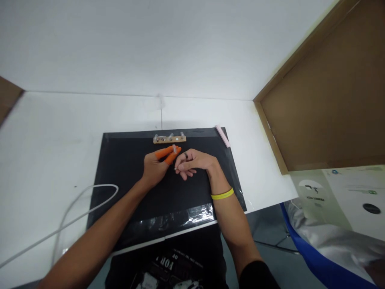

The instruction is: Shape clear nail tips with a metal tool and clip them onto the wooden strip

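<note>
Translucent piece [174, 149] pinched at the fingertips of the left hand [155, 166], between thumb and finger in orange covers [164, 153]; too small to tell its exact shape; held above the mat, just near of the strip and apart from it. Just to the right, right hand [197, 159] with thumb and forefinger pressed together, apparently on a small shiny bit [175, 168], too tiny to name; other fingers loosely curled, dark ring [186, 155] on one; held piece and shiny bit not touching each other.

Beyond both hands, toward the far edge of the black mat [126, 160], tan strip [168, 141] lying crosswise; similar translucent pieces on its left, middle and right, plus a white dot [177, 139] between middle and right; judged from this, partway along, with three pieces already on the strip, a further one in hand and not set down; whether finished with those three, cannot tell.

Farther out, pink bar [222, 136] slanting across the mat's far right corner; white cable [104, 185] looping over the near left; yellow wristband [222, 194] on the right arm; white table [60, 128] all around the mat; brown panel [331, 100] far to the right.
</note>
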Tool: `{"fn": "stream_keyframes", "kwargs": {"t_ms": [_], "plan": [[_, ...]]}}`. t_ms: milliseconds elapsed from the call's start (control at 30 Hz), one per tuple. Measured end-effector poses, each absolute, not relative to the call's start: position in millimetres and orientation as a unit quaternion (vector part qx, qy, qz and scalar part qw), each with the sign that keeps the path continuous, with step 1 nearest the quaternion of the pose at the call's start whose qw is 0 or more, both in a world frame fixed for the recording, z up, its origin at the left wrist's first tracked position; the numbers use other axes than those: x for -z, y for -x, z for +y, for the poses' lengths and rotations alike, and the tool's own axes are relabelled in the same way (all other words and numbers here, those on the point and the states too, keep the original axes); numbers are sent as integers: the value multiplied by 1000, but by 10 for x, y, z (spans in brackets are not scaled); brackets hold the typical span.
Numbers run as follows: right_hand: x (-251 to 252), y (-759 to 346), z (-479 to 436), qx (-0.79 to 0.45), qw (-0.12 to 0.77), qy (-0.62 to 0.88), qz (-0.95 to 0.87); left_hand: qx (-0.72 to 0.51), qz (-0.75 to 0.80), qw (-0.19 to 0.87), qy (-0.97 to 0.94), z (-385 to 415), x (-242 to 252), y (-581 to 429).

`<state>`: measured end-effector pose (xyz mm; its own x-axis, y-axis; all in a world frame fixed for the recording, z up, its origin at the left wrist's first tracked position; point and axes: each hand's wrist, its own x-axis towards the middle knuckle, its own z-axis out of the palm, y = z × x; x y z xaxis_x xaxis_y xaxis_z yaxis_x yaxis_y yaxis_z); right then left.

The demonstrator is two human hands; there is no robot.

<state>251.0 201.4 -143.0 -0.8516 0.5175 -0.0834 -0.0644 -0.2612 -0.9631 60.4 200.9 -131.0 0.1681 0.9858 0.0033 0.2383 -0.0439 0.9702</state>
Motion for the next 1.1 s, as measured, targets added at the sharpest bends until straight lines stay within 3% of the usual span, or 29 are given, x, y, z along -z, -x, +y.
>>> {"fn": "stream_keyframes", "kwargs": {"t_ms": [333, 600, 833, 967, 1100], "plan": [[1491, -2521, 1999, -758, 222, 208, -576, -404, 502, 459, -612, 2015, 1290, -602], [1558, -2635, 1959, -688, 350, 274, -573, -402, 515, 435, -619, 2011, 1296, -607], [566, -2647, 1471, -502, 469, 378, -621, -408, 513, 399, -641, 1883, 1120, -496], [9, -2479, 852, -389, 404, 387, -732, -373, 455, 334, -737, 1627, 816, -307], [-36, -2465, 460, -260, 357, 401, -803, -350, 418, 343, -765, 1266, 511, -280]]}}
